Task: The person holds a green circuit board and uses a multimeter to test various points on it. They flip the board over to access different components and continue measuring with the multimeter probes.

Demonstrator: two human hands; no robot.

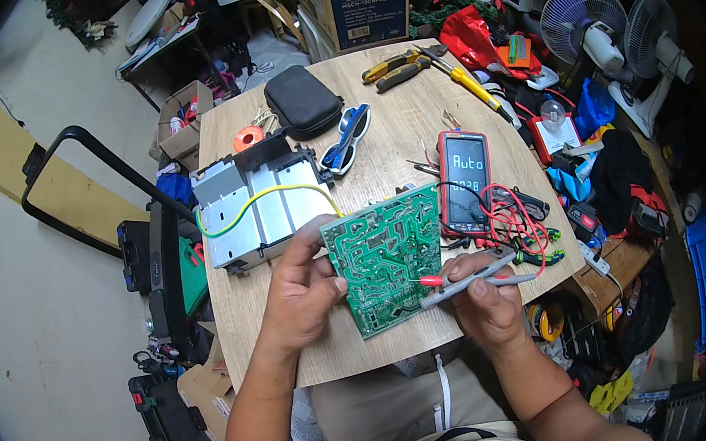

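Observation:
My left hand [302,296] grips a green circuit board [387,256] by its left edge, thumb on the near face. The board is tilted up over the table, its traces and solder side toward me. In my right hand [491,305] are slim grey multimeter probes [465,284], one with a red part, held close to the board's lower right. Whether their tips touch the board I cannot tell. A red-and-black multimeter [464,182] with a lit display lies behind that hand, beside tangled red test leads [516,215]. From the board's top left, a yellow-green wire [267,192] runs to a metal housing [235,221].
On the wooden table [299,362] lie a black zip case [302,102], blue-and-white glasses [346,140], an orange-red coil [248,138], pliers [397,69] and a yellow-handled screwdriver [478,91]. Fans [602,35] and clutter stand right; a black folding handle [90,163] rises left.

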